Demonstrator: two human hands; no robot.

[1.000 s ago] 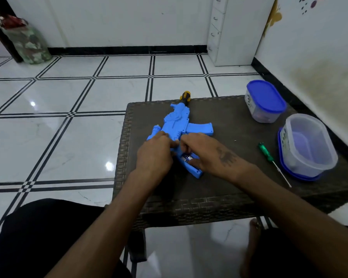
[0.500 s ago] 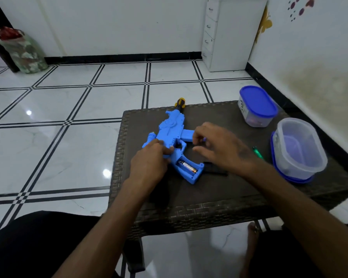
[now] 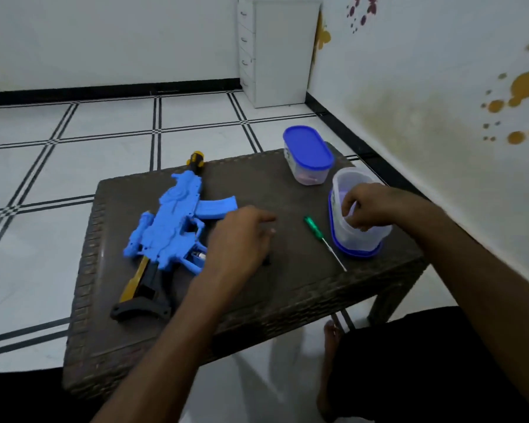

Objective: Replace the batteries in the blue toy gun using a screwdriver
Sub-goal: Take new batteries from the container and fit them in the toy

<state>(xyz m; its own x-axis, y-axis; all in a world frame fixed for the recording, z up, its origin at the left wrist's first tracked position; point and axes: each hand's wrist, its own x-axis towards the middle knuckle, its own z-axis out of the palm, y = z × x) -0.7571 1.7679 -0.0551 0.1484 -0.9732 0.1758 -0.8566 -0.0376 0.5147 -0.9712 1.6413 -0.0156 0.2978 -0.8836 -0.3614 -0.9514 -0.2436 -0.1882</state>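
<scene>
- A blue plastic toy gun [image 3: 171, 227] with a yellow-and-black stock lies flat on the left half of a dark brown woven-pattern table [image 3: 287, 294], left of the frame's centre, muzzle pointing toward the top of the frame.
- Its grip compartment stands open near the lower right of the gun body, and a silver battery [image 3: 199, 255] shows inside.
- The left hand [image 3: 242, 239] hovers over the table at the centre of the frame, just right of the open compartment, fingers loosely bent. Motion blur hides whether it holds anything, so I cannot tell its grip.
- The right hand [image 3: 370, 206] reaches into an open clear plastic container [image 3: 355, 236] that sits on its blue lid at the right of the frame. Its fingers are curled down inside; what they hold, if anything, cannot be told.
- A green-handled screwdriver [image 3: 324, 242] lies on the table between the two hands, just left of the open container.
- A second clear container with a blue lid on it [image 3: 307, 155] stands at the table's far edge, upper right of centre.
</scene>
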